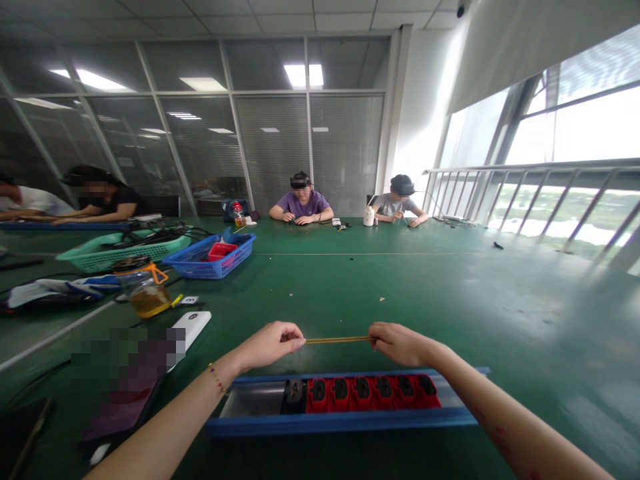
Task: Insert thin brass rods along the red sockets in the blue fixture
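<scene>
A thin yellowish rubber band (337, 341) is stretched level between my two hands above the green table. My left hand (275, 343) pinches its left end with thumb and fingertips. Its right end is held in the curled fingers of my right hand (397, 341). Just below and nearer to me lies a long blue-edged tray (345, 421). In the tray stand a row of several red blocks (363, 395) with black tops and, at their left, one black block (295, 396). The tray's left part shows a bare grey floor.
To the left are a white power bank (193, 333), a jar of amber liquid (146, 297), a blue basket (213, 267) with a red item, and a green basket (85, 259) with cables. Several people sit at the far and left sides.
</scene>
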Tool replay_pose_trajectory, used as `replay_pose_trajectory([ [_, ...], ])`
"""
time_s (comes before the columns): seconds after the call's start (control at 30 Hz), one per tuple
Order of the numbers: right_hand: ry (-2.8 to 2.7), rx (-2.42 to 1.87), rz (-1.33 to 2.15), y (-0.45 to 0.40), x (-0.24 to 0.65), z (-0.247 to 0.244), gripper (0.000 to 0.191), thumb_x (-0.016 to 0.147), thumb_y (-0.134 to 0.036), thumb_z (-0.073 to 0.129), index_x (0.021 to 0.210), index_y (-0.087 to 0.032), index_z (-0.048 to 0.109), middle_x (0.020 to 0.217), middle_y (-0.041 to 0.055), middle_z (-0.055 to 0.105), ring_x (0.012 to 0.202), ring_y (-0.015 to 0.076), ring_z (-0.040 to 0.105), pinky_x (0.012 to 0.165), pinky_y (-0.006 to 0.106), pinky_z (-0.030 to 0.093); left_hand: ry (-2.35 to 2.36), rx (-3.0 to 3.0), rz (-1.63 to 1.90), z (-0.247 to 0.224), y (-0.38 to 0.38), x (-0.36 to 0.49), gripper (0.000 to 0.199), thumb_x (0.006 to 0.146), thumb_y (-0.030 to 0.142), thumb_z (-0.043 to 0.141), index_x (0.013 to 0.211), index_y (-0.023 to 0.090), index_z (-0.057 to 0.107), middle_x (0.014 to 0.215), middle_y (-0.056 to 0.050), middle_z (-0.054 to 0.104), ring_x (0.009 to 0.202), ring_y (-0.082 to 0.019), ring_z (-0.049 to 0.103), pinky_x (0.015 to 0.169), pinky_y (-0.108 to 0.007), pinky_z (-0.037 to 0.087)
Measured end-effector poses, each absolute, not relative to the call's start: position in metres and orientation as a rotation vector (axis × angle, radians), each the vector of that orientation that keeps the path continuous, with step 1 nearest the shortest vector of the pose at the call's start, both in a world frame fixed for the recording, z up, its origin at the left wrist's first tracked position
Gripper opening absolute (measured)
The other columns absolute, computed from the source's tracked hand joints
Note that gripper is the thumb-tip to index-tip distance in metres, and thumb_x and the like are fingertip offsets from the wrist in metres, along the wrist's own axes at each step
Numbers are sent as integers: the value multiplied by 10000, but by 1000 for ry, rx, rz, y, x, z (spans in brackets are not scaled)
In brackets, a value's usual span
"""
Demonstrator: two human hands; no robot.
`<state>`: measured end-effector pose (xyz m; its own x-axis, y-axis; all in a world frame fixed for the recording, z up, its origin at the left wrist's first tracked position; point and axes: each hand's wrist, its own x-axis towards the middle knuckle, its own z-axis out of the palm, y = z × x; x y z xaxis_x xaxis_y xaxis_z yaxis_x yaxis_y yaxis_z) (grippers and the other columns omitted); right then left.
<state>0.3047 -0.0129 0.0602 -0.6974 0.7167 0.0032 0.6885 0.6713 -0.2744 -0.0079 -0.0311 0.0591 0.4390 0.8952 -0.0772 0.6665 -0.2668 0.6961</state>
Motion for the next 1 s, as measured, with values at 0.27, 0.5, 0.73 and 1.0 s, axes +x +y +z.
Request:
replay_pose_trajectory([
  [0.27, -2662, -1131, 468, -39, 309, 77, 195, 833, -241, 407, 886, -184, 586, 817, 24, 606, 698, 138, 531, 634, 231, 386, 1374, 2057, 491, 77, -48, -4, 399, 778, 516, 438, 799, 167, 632, 724, -9, 624, 678, -154, 537, 583, -216, 362],
  [0.5, -2453, -1279, 767, -69, 340, 82, 374, 882, -419, 340, 827, -191, 631, 731, 5, 627, 633, 128, 538, 575, 210, 398, 1438, 2023, 446, 80, -75, -11, 373, 775, 498, 445, 789, 177, 636, 703, 1, 611, 655, -148, 519, 550, -208, 334],
  [0.73, -2302, -1399, 846, -93, 358, 69, 333, 851, -472, 380, 948, -236, 594, 749, 0, 623, 644, 139, 531, 558, 211, 405, 1414, 2018, 343, 83, -94, -17, 339, 775, 468, 448, 793, 171, 611, 690, 5, 566, 637, -132, 487, 549, -197, 331],
  [1.0, -2203, -1550, 723, -100, 366, 49, 317, 821, -509, 416, 923, -246, 559, 609, -24, 567, 545, 124, 475, 487, 212, 341, 1390, 1911, 440, 66, -99, -27, 281, 808, 443, 423, 828, 184, 529, 650, 34, 544, 634, -124, 492, 597, -210, 358],
])
